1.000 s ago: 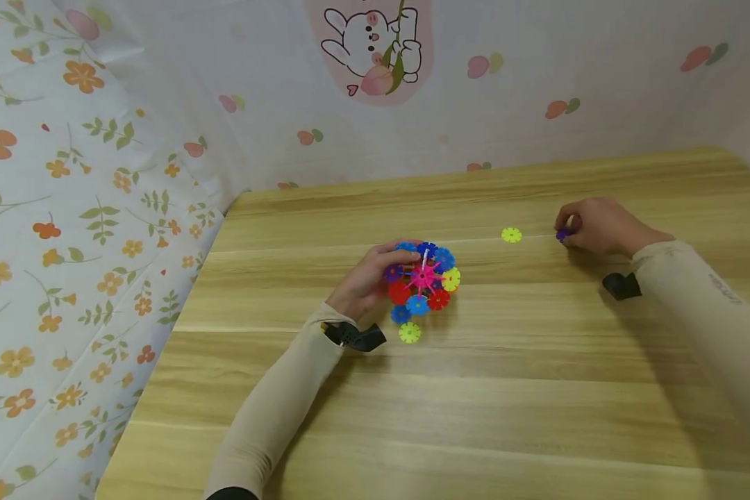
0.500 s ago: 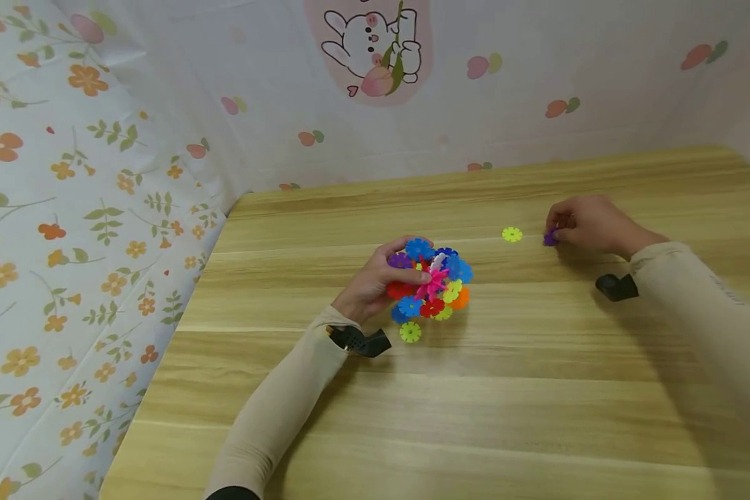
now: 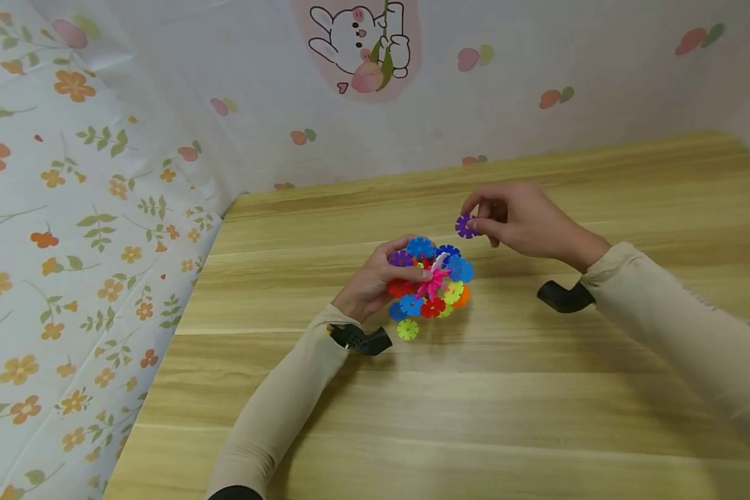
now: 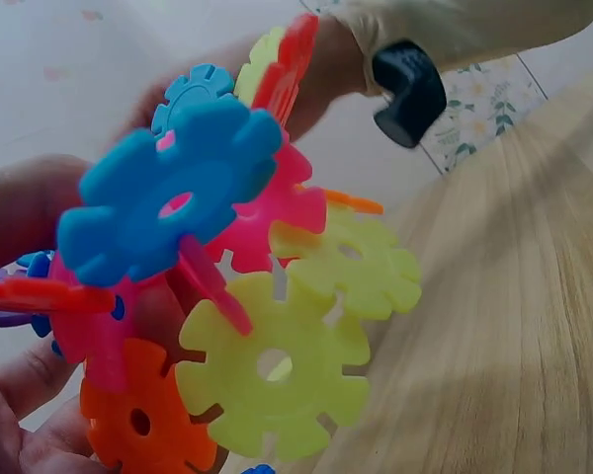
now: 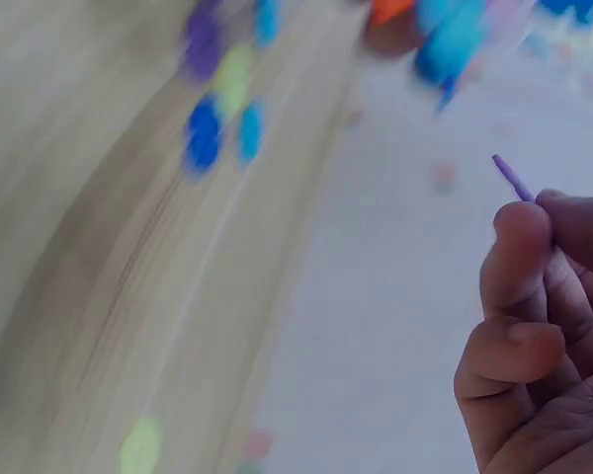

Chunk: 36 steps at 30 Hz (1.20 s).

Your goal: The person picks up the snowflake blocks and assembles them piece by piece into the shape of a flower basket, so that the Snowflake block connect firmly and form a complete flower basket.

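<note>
My left hand (image 3: 371, 281) grips a ball-like cluster of slotted plastic snowflake discs (image 3: 412, 305), in blue, red, yellow, orange, purple and pink. The thumb lies across the cluster toward its pink middle. Seen close in the left wrist view, large blue (image 4: 128, 242) and yellow (image 4: 277, 360) discs of the cluster hide part of that hand. Up and to the right of the cluster, my right hand (image 3: 528, 219) pinches one purple snowflake disc (image 3: 465, 226) between thumb and forefinger. The right wrist view shows this purple disc (image 5: 512, 178) edge-on.
A yellow-green disc (image 3: 407, 329) shows just below the cluster in the head view. Another pale yellow-green disc (image 5: 140, 449) lies on the wooden table (image 3: 475, 417), visible in the right wrist view. Printed cloth (image 3: 256, 90) hangs behind the table and along its left side.
My right hand has lifted the purple disc and carried it left toward the cluster. The left hand has turned the cluster and shifted it slightly right. The right hand now covers the loose yellow disc's place.
</note>
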Available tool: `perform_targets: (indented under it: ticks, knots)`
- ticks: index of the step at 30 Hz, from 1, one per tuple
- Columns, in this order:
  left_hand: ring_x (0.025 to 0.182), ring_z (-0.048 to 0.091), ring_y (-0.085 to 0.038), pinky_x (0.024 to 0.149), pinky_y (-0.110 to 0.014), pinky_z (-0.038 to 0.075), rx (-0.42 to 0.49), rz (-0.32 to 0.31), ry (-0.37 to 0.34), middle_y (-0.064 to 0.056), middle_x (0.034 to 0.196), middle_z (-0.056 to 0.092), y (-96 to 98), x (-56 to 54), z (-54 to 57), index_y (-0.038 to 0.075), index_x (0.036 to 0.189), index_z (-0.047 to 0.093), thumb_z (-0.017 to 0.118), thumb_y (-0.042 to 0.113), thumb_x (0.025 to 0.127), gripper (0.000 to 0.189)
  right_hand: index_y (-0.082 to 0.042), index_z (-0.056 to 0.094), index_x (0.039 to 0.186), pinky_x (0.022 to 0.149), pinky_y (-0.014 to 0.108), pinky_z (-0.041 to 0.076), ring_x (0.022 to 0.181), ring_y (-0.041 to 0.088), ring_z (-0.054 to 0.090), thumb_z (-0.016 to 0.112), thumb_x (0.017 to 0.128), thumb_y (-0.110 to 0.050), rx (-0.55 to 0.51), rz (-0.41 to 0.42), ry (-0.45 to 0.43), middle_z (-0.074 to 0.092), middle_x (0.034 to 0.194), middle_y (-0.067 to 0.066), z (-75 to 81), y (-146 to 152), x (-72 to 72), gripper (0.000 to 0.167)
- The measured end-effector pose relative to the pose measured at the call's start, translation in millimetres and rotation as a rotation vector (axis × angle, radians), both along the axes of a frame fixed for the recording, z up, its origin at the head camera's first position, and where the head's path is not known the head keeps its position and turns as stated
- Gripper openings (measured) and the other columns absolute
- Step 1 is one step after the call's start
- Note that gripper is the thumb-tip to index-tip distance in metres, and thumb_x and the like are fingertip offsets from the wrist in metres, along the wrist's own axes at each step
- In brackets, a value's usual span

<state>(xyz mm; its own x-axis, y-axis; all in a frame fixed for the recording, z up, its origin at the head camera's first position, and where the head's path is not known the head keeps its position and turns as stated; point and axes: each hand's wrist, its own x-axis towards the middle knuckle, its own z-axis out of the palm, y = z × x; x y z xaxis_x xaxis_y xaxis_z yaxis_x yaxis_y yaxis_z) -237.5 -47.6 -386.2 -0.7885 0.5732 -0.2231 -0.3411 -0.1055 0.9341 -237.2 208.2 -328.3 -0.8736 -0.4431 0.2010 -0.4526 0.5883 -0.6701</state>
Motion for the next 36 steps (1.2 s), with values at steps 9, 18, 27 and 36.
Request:
perform_targets:
  ticks: [9, 18, 27, 36]
  knots:
    - [0.099, 0.066, -0.018, 0.082, -0.028, 0.061, -0.034, 0.0, -0.013, -0.002, 0.111, 0.064, 0.2, -0.4, 1.2, 0.011, 0.126, 0.056, 0.062, -0.002, 0.092, 0.037, -0.007, 0.071, 0.104, 0.05, 0.024, 0.046, 0.052, 0.01, 0.057, 0.069, 0.094, -0.006, -0.097, 0.105, -0.017, 0.064, 0.067, 0.004, 6.3, -23.7, 11.9, 0.011]
    - [0.099, 0.066, -0.018, 0.085, -0.03, 0.061, -0.072, 0.008, -0.014, -0.001, 0.112, 0.064, 1.5, -0.9, -0.6, 0.01, 0.124, 0.056, 0.064, -0.001, 0.093, 0.034, -0.006, 0.069, 0.098, 0.051, 0.023, 0.049, 0.052, 0.007, 0.057, 0.072, 0.091, -0.006, -0.075, 0.077, 0.025, 0.065, 0.068, 0.004, 0.4, -30.1, 17.9, 0.008]
    - [0.102, 0.066, -0.017, 0.092, -0.032, 0.06, -0.077, 0.029, 0.005, -0.005, 0.118, 0.064, -1.3, -1.5, -1.4, 0.007, 0.134, 0.054, 0.064, 0.002, 0.094, 0.042, -0.006, 0.072, 0.094, 0.052, 0.019, 0.05, 0.054, 0.006, 0.059, 0.071, 0.091, -0.003, -0.146, -0.024, 0.172, 0.067, 0.069, 0.001, -9.8, -40.1, 20.4, 0.005]
    - [0.103, 0.066, -0.017, 0.094, -0.033, 0.058, -0.065, 0.04, 0.008, -0.005, 0.119, 0.064, -3.3, -1.8, 1.0, 0.007, 0.136, 0.053, 0.064, 0.003, 0.094, 0.043, -0.003, 0.073, 0.094, 0.052, 0.014, 0.048, 0.053, 0.006, 0.058, 0.071, 0.09, 0.002, -0.222, -0.098, 0.292, 0.067, 0.068, 0.004, -12.2, -45.2, 19.2, 0.007]
